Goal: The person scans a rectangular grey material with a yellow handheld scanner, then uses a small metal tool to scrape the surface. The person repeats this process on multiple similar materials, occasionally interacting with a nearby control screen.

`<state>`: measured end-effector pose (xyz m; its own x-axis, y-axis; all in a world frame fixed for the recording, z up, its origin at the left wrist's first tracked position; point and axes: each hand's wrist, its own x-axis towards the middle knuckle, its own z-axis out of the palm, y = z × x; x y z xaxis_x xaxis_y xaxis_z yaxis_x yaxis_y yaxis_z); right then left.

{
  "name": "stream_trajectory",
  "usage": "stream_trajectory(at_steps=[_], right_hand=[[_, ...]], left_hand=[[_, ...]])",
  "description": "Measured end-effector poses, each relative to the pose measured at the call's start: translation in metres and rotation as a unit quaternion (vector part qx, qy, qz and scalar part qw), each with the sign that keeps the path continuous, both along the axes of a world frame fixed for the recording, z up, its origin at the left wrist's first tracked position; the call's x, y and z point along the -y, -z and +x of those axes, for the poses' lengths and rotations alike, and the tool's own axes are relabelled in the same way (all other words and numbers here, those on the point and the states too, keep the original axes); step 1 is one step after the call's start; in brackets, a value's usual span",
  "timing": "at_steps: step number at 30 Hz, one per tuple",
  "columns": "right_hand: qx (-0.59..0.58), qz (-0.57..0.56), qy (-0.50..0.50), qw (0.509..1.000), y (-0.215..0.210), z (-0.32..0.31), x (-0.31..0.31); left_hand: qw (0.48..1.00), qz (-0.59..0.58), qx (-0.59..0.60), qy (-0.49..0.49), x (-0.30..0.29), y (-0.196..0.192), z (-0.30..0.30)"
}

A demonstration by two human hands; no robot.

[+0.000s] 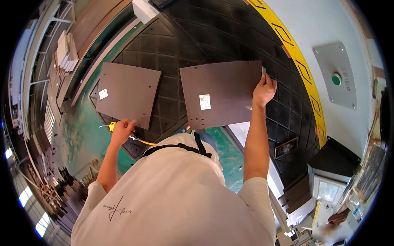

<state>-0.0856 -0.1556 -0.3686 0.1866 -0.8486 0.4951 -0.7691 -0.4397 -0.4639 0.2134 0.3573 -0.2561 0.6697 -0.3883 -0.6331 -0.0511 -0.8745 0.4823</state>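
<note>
My left hand (122,131) is closed around an air blow gun with a yellow head (112,126), a thin pale nozzle pointing left and a yellow hose (145,142) running toward my waist. Just beyond that hand lies a brown board (127,92) with a white label and drilled holes. My right hand (265,90) pinches the right edge of a second, larger brown board (225,92), near its far right corner. This one also bears a white label (205,102) and small holes along its edges. A small pale piece (264,71) shows by my right fingertips; what it is I cannot tell.
Black padded tabletop (141,51) lies under both boards. A yellow-edged machine (303,65) with a green button (336,79) stands at the right. A phone-like dark slab (286,148) rests on the surface near it. Stacked boards (67,51) stand far left.
</note>
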Motion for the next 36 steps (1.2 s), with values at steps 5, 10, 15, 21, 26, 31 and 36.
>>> stream_trajectory(at_steps=[5, 10, 15, 21, 26, 31, 36], right_hand=[[-0.043, 0.065, -0.27, 0.96, -0.015, 0.055, -0.088], [-0.045, 0.062, -0.365, 0.928, -0.022, 0.105, -0.142], [-0.047, 0.028, -0.224, 0.973, -0.006, 0.112, -0.106], [-0.001, -0.011, -0.191, 0.981, -0.006, 0.122, -0.109], [-0.021, 0.031, -0.32, 0.947, -0.008, 0.139, -0.131], [-0.057, 0.064, -0.427, 0.9, -0.019, 0.148, -0.145], [-0.117, 0.07, -0.503, 0.854, -0.044, 0.141, -0.153]], left_hand=[[1.0, 0.001, -0.014, -0.014, 0.013, 0.0, -0.006], [0.999, -0.016, -0.015, 0.029, 0.022, -0.005, -0.012], [0.998, -0.027, 0.022, 0.048, 0.007, -0.004, -0.01], [0.998, -0.037, 0.024, 0.054, -0.006, -0.002, -0.011], [0.998, -0.038, -0.004, 0.059, -0.006, 0.0, -0.018], [0.997, -0.03, 0.001, 0.076, -0.004, 0.001, -0.011], [0.995, -0.038, 0.003, 0.088, -0.004, 0.003, -0.007]])
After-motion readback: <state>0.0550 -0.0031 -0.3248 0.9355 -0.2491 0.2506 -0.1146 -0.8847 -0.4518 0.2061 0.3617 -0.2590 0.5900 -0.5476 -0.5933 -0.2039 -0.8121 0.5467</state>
